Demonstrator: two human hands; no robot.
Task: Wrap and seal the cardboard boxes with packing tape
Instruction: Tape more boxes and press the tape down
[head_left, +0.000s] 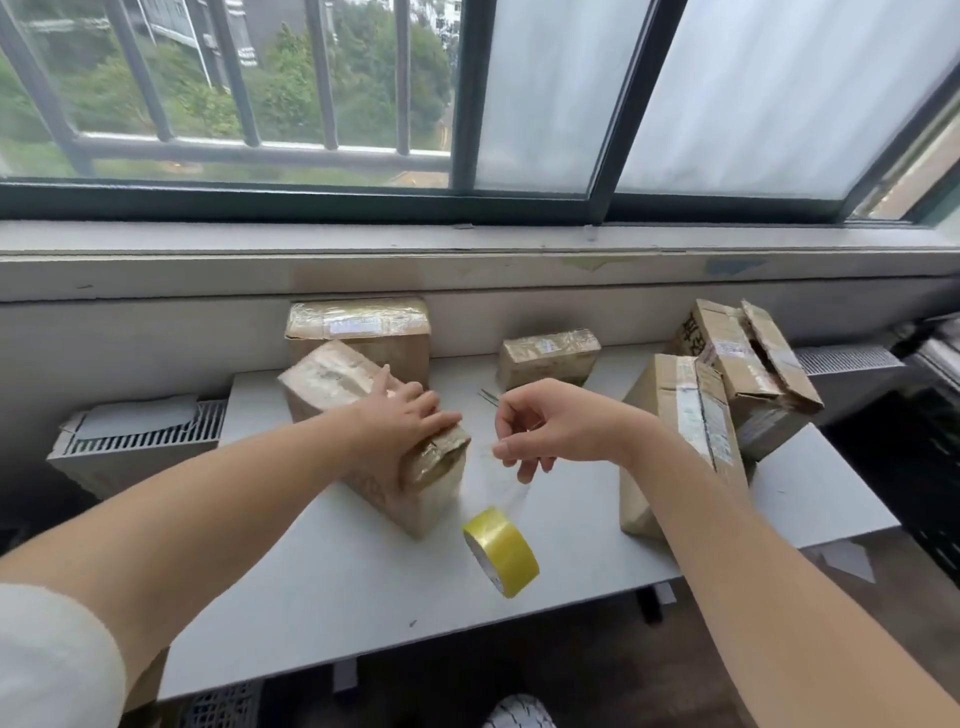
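box (322, 379) is pressed by flat left hand (400, 431) | clear tape strip (511, 491) is pinched by right hand (556, 421) | yellow roll (501, 551) is seen tilted below

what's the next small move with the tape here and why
Probably carry the tape strip over to the box and stick it down: the right hand pinches its end, drawn off the yellow roll, and the left hand rests flat on that box.

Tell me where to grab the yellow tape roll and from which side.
Probably from above: the tape roll stands on edge, tilted, with its curved band up and its core opening facing near-left. Hook a thumb into the core, fingers over the band.
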